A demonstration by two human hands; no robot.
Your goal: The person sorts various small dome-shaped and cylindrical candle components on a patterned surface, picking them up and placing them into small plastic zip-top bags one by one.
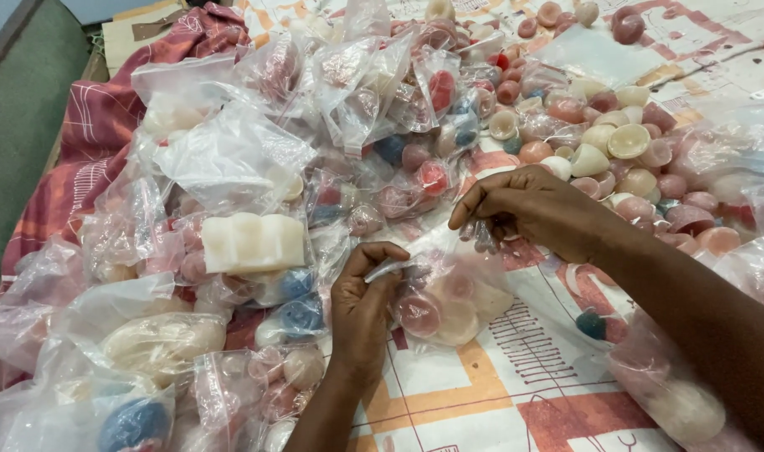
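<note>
My left hand [363,301] pinches the top edge of a clear plastic bag [449,293] that holds a few round soaps, pink and cream. My right hand [532,209] grips the other side of the bag's mouth, fingers closed on the film. The bag rests on a patterned cloth [524,377] between both hands.
Many filled clear bags [231,159] of coloured soaps lie heaped to the left and behind. A white scalloped soap block [252,243] sits in one. Loose round and dome-shaped soaps [616,151] are piled at the right. A red cloth [89,134] lies at far left.
</note>
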